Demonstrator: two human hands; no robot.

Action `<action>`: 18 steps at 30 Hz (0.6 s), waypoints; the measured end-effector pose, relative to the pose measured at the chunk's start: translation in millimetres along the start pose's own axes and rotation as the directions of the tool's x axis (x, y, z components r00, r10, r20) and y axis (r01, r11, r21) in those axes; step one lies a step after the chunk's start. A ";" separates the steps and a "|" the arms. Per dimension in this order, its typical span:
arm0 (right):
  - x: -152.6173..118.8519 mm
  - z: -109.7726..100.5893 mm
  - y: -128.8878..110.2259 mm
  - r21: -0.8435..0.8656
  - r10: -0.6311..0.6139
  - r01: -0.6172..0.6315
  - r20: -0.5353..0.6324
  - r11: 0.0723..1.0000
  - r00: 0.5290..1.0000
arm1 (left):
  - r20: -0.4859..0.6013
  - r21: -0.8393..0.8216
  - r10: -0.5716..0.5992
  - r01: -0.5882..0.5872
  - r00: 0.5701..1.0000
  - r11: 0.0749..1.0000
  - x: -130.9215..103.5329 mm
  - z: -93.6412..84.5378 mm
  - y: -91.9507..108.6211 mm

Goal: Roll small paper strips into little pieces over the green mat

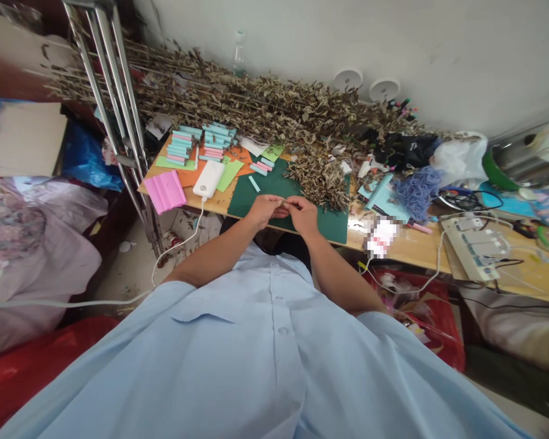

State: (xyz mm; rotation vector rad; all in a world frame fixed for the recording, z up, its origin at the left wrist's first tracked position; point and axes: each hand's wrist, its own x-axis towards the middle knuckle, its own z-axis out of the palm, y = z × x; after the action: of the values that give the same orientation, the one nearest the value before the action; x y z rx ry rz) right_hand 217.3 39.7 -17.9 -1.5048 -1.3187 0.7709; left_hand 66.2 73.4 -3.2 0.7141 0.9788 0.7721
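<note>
My left hand (266, 211) and my right hand (302, 214) meet fingertip to fingertip above the front edge of a green cutting mat (333, 228). Both are closed in a pinch. A small brownish bit shows between the fingertips, too small to name. Just beyond my right hand lies a heap of dried leaves (320, 180). Ahead of my left hand a single pale blue paper roll (254, 183) rests on the mat, with a few pink and blue rolls (262, 166) behind it.
Stacked paper rolls (180, 145), a white power bank (209, 179) with a cable and pink paper (165, 191) are at left. Dried stalks (256, 97) line the wall. Crutches (119, 103) lean left. At right are blue yarn (419, 190), a phone (381, 238) and a power strip (473, 244).
</note>
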 end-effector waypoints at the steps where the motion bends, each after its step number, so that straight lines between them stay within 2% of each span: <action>1: -0.2 -0.6 -0.9 -0.040 0.003 -0.003 0.009 0.999 1.000 | 0.013 0.002 0.010 -0.010 1.000 1.000 -0.5 0.0 -0.3; 5: 0.3 -2.5 -1.3 -0.134 0.008 -0.002 0.042 0.991 0.999 | 0.058 0.071 0.070 -0.074 0.996 0.995 -3.7 -2.1 -3.5; 7: 2.1 -3.9 0.1 -0.129 0.005 0.002 0.057 0.992 0.998 | 0.061 0.095 0.091 -0.096 0.994 0.991 -5.2 -3.9 -5.3; 13: 9.3 -13.4 6.0 0.111 0.124 -0.146 0.186 0.983 0.975 | 0.144 0.122 0.090 -0.108 0.985 0.987 -5.5 -13.6 -5.2; 18: 8.6 -14.0 6.6 0.254 0.157 -0.227 0.267 0.940 0.951 | 0.128 0.103 0.039 -0.052 0.991 0.993 -2.5 -18.4 -0.6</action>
State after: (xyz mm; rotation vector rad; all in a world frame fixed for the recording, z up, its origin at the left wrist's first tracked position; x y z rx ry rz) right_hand 234.2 44.8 -18.2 -1.3518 -1.1841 1.2510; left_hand 48.8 74.2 -9.7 0.8696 0.8966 0.7104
